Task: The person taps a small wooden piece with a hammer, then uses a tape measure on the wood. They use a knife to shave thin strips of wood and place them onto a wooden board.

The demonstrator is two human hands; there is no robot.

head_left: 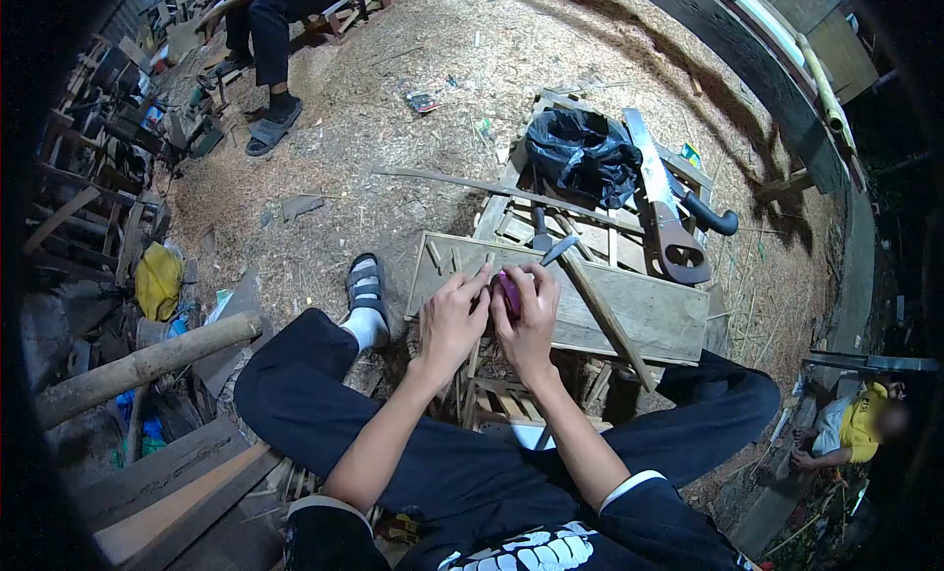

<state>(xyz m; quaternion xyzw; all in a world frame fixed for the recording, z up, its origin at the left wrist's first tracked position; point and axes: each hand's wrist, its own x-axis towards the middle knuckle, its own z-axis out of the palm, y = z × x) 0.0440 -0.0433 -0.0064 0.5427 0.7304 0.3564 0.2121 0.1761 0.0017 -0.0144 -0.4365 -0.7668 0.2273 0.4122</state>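
Note:
My right hand [528,315] is closed around something purple [510,293], apparently the handle of a knife. A short grey knife blade [560,249] juts out past its fingers to the upper right. Beside it, my left hand [452,317] has its fingers pinched around a thin wooden stick [489,262], mostly hidden by the fingers. Both hands are over the left part of a shallow wooden board [629,310] with raised edges. Small wood pieces [434,255] lie on that board near the left fingertips. A long wooden strip [605,320] crosses it at the right.
Beyond the board, a slatted wooden frame [489,217] carries a black plastic bag [585,153] and a handsaw [661,192]. Scrap wood and a bamboo pole [147,369] lie at left. One person's legs [270,50] show at upper left; another person [854,428] is at right.

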